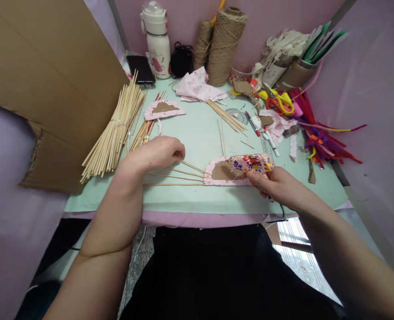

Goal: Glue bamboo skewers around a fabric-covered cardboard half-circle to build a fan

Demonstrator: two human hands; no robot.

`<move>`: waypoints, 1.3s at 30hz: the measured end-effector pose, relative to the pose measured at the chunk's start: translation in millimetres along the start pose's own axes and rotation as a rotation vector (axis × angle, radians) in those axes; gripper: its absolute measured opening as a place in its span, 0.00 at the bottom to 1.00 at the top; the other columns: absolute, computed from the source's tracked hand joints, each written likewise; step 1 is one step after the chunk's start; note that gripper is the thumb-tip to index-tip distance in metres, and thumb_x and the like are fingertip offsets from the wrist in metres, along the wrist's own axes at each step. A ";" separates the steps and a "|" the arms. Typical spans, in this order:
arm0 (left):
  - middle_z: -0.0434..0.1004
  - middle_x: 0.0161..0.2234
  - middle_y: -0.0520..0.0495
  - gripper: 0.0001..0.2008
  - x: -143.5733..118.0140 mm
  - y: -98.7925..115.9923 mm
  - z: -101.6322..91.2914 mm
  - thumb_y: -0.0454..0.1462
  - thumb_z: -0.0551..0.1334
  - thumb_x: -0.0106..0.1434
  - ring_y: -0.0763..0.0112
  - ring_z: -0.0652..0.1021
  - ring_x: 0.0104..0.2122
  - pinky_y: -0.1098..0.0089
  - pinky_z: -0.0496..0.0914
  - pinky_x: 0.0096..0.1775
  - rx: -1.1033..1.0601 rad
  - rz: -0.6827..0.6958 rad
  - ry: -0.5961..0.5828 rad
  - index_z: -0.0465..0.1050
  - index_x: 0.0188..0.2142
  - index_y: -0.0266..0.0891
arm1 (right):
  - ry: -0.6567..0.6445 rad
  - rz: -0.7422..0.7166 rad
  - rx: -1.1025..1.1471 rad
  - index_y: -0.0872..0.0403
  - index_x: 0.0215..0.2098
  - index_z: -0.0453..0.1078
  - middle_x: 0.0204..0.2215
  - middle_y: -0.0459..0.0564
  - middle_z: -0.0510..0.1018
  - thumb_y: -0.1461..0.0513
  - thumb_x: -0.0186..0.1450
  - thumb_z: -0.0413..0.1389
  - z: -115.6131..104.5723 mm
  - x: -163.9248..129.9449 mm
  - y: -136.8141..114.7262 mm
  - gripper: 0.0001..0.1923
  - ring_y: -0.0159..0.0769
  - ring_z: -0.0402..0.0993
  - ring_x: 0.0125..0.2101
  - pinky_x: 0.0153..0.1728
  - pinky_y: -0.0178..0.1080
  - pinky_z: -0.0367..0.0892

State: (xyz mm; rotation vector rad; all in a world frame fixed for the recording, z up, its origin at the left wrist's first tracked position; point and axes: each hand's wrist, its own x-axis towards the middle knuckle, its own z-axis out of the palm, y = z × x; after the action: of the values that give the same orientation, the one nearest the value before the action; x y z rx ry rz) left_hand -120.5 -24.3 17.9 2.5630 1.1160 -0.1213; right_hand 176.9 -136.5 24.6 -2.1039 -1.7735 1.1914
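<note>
My left hand (166, 151) is closed, its curled fingers at the outer end of a thin wooden stick (195, 167). Several such sticks fan out leftward from a cardboard piece edged with pink fabric (220, 170), lying near the table's front. In my right hand (272, 183) is a floral-patterned hot glue gun (252, 162), held over the right part of that piece, a dark cord hanging below. Fine glue-like threads show on the cardboard. A similar pink-edged cardboard piece (165, 109) lies farther back, beyond my left hand.
At left stand a bundle of sticks (117, 129) and a large cardboard sheet (50, 66). A bottle (158, 46) and twine spools (226, 46) line the back. Scissors (278, 101), fabric scraps (197, 85), pens and pipe cleaners (323, 133) lie behind and right.
</note>
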 end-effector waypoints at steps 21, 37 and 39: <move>0.76 0.37 0.46 0.15 9.6 27.6 23.6 0.28 0.53 0.63 0.69 0.75 0.39 0.72 0.63 0.37 -0.111 0.312 0.033 0.78 0.38 0.40 | 0.189 -0.288 -0.042 0.53 0.39 0.74 0.36 0.53 0.82 0.46 0.64 0.51 14.4 -3.1 -2.1 0.21 0.46 0.77 0.36 0.34 0.40 0.68; 0.72 0.31 0.47 0.14 7.9 32.5 20.1 0.27 0.51 0.59 0.71 0.72 0.32 0.71 0.60 0.33 -0.071 0.323 0.022 0.76 0.29 0.37 | 0.207 -0.337 -0.121 0.52 0.44 0.72 0.41 0.53 0.81 0.48 0.67 0.51 21.9 -3.0 0.9 0.19 0.46 0.77 0.40 0.38 0.41 0.67; 0.72 0.31 0.47 0.14 7.5 34.1 18.9 0.27 0.51 0.59 0.71 0.72 0.32 0.71 0.60 0.32 -0.067 0.307 0.010 0.75 0.28 0.37 | 0.207 -0.331 -0.130 0.53 0.44 0.72 0.41 0.53 0.81 0.48 0.67 0.51 22.4 -2.7 0.4 0.20 0.47 0.77 0.39 0.38 0.41 0.67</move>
State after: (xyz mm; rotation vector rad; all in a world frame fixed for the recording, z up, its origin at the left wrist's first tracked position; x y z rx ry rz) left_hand -89.5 -47.1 8.0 2.6395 0.7044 0.0039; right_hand 163.0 -147.3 10.5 -1.8198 -2.0410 0.7654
